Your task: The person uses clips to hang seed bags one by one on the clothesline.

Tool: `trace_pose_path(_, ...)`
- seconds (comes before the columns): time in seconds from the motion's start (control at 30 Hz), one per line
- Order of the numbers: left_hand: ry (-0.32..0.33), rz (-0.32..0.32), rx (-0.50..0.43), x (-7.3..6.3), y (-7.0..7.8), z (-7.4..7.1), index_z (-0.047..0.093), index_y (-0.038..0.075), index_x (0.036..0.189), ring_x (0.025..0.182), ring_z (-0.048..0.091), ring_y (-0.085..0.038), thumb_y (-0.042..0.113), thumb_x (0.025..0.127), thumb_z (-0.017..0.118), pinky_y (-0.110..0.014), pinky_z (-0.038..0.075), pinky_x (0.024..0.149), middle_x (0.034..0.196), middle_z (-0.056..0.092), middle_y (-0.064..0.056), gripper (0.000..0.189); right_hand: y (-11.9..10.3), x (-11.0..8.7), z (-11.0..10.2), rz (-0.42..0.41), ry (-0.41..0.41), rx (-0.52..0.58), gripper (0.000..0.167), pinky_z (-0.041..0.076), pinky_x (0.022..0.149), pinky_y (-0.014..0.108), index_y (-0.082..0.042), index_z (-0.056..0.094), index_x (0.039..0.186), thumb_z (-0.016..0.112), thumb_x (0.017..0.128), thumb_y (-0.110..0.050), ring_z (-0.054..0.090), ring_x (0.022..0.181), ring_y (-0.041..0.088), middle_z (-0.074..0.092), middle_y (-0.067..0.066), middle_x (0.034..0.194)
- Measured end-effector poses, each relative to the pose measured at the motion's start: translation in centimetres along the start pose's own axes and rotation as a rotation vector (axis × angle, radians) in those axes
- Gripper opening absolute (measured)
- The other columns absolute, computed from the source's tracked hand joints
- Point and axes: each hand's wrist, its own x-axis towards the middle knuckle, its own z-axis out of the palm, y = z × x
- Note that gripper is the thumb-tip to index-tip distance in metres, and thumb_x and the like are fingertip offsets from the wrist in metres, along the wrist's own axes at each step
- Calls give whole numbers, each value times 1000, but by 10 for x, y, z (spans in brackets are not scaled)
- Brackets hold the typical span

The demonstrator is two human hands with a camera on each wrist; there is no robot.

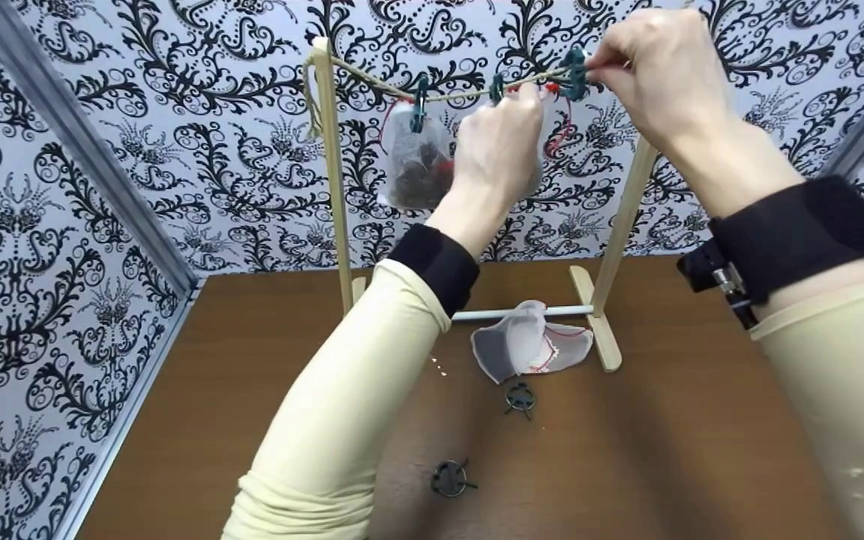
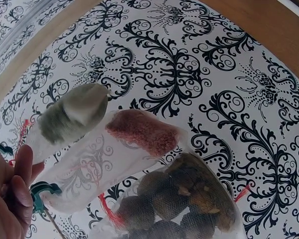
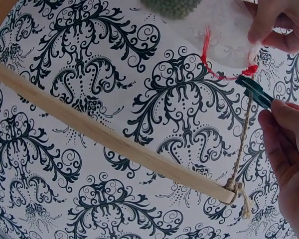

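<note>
My right hand (image 1: 668, 71) pinches a green clothespin (image 3: 258, 93) at the twine (image 3: 243, 134), close to a red drawstring (image 3: 217, 74). Just left of it, my left hand (image 1: 499, 139) pinches the top of a white mesh bag (image 3: 212, 37) with green pellet-like contents. In the left wrist view this bag (image 2: 72, 112) hangs beside a mesh bag of reddish grains (image 2: 142, 132) and another with brown round pieces (image 2: 172, 196). Two more green clothespins (image 1: 419, 105) sit along the twine. My left hand hides part of the bags in the head view.
The twine spans two wooden posts (image 1: 331, 165) of a stand with a white crossbar (image 1: 571, 310). On the brown table (image 1: 252, 360) lie limp mesh bags (image 1: 522, 341) with a red cord, small white bits (image 1: 439, 366) and two small dark ring-shaped pieces with legs (image 1: 520, 397). Patterned walls surround it.
</note>
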Motion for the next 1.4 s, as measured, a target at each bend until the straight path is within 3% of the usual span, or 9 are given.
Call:
trace_pose_path(0.13, -27, -5, -31, 2, 3, -3, 56, 14, 127, 75, 71, -17, 5, 88, 52, -27, 58, 61, 99, 77, -3, 40, 0, 0, 1, 14, -47, 18, 11, 35, 66, -2, 0, 76, 96, 70, 91, -8, 70, 88, 28, 75, 19, 104)
trace_pose_path(0.23, 41, 4, -46, 1, 3, 0, 57, 16, 123, 71, 71, -18, 7, 92, 49, -27, 58, 58, 91, 77, -3, 33, 3, 0, 2, 39, -63, 40, 11, 36, 66, -3, -1, 75, 97, 70, 90, -7, 68, 87, 22, 75, 19, 106)
trace_pose_path(0.33, 133, 20, -49, 0, 2, 7, 59, 16, 120, 69, 73, -18, 10, 100, 46, -27, 58, 57, 86, 77, -3, 25, 7, 0, 2, 62, -77, 68, 12, 39, 68, -3, -1, 75, 99, 71, 90, -8, 59, 79, 1, 74, 18, 108)
trace_pose_path(0.4, 169, 33, -44, -1, 1, 11, 59, 17, 120, 70, 74, -19, 12, 104, 43, -27, 59, 58, 87, 78, -3, 23, 10, -1, 2, 72, -108, 69, 15, 40, 69, -2, 0, 73, 103, 71, 91, -8, 60, 82, 3, 73, 18, 109)
trace_pose_path(0.53, 174, 53, -36, -5, 1, 15, 59, 17, 122, 76, 74, -20, 13, 103, 43, -29, 61, 65, 86, 78, -2, 25, 14, -3, 1, 60, -185, 59, 26, 53, 90, 23, 2, 68, 114, 70, 91, -8, 67, 97, 27, 71, 23, 113)
trace_pose_path(0.63, 151, 61, -31, -8, 1, 15, 60, 16, 122, 81, 74, -21, 14, 100, 46, -30, 62, 71, 87, 78, -3, 26, 16, -6, 2, 25, -209, 68, 33, 51, 99, 47, 3, 64, 121, 71, 90, -7, 65, 104, 38, 68, 26, 116)
trace_pose_path(0.8, 136, 121, -18, -13, -1, 16, 66, 14, 109, 75, 74, -20, 16, 101, 47, -30, 61, 75, 84, 78, -3, 21, 23, -16, 8, -51, -199, 77, 38, 49, 101, 51, 2, 60, 127, 68, 90, -2, 60, 110, 40, 63, 24, 124)
trace_pose_path(1.1, 156, 243, -67, -34, -15, 26, 68, 10, 100, 60, 69, -17, 31, 105, 49, -29, 58, 53, 75, 73, -2, 28, 30, -36, 18, -128, -141, 6, 59, 47, 104, 57, -12, 46, 146, 68, 92, -9, 53, 122, 43, 57, 23, 132)
trace_pose_path(1.4, 116, 290, -82, -64, -28, 48, 69, 11, 94, 59, 69, -19, 34, 102, 55, -32, 57, 52, 72, 73, -3, 28, 34, -55, 28, -105, -42, 40, 48, 51, 99, 54, -4, 50, 139, 64, 94, -7, 58, 111, 40, 60, 24, 125)
